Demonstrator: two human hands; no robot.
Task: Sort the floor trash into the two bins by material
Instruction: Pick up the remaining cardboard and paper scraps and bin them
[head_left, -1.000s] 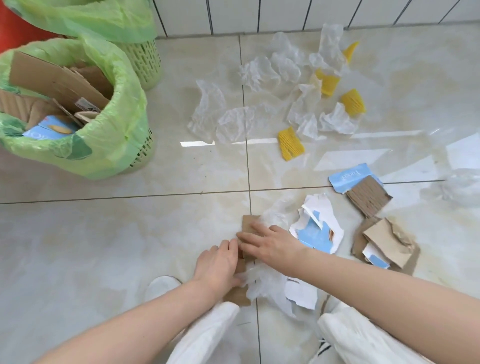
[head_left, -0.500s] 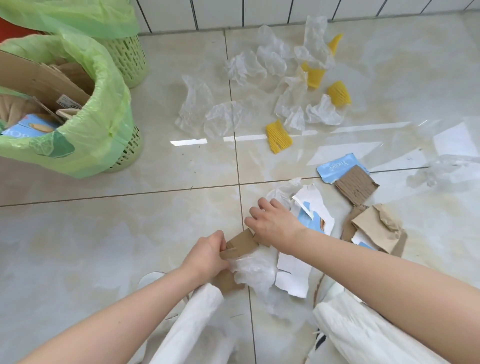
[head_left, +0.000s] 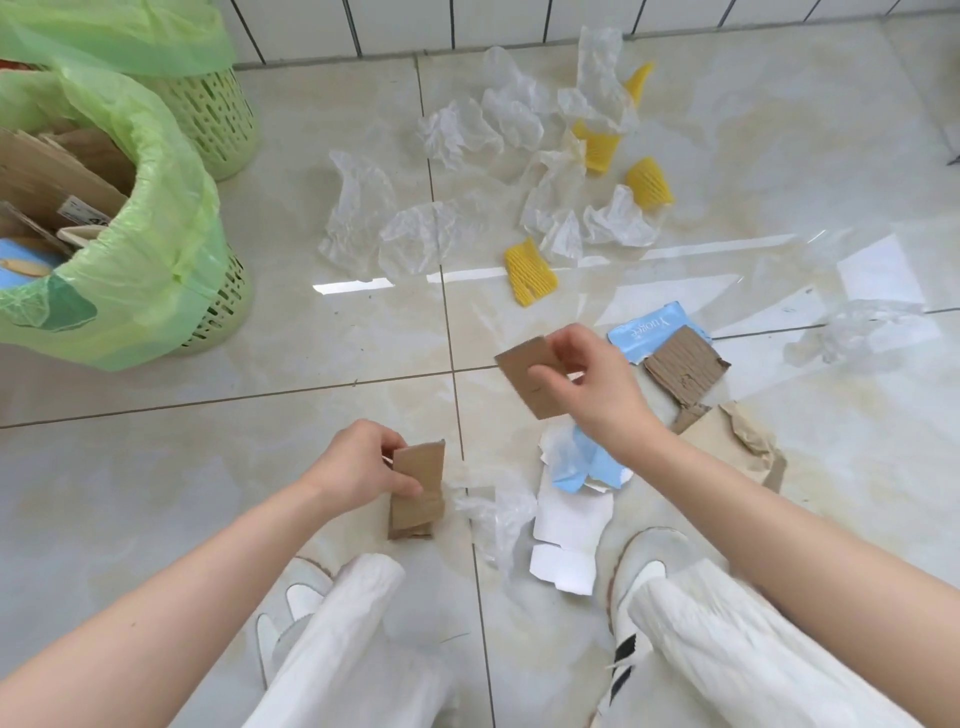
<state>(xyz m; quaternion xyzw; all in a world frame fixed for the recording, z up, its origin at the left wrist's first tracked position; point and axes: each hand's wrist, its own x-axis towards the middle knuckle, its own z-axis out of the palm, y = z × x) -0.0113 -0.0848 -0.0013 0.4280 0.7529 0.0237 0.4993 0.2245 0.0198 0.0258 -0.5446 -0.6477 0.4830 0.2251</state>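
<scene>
Landmark: near bin (head_left: 156, 249), green liner, cardboard already inside; sits up and to the left of both hands.
Left hand (head_left: 358, 470): fingers closed around a folded cardboard piece (head_left: 418, 488), long axis roughly upright in view, lower end at or just above the floor (head_left: 156, 493); contact not clear.
Right hand (head_left: 592, 384): fingers pinched on a second cardboard strip (head_left: 530, 376), lifted clear of the floor, long axis slanting down to the right, away from the near bin.
Key relation: near bin lies leftward and forward of both pieces; left hand nearer to it, right hand farther and must cross over the left.
Judged step: both pieces are cardboard, so probably bound for the near bin.
Far bin (head_left: 208, 109): behind the near bin, contents not visible.
Remaining trash: clear plastic wrap (head_left: 415, 228) and yellow foam netting (head_left: 530, 270) well right of the near bin; torn cardboard (head_left: 685, 364) and blue-and-white paper (head_left: 576, 478) beyond the right hand.
Change from earlier frames: both hands pressed together low on one brown piece; now apart, one piece each, right hand raised.
</scene>
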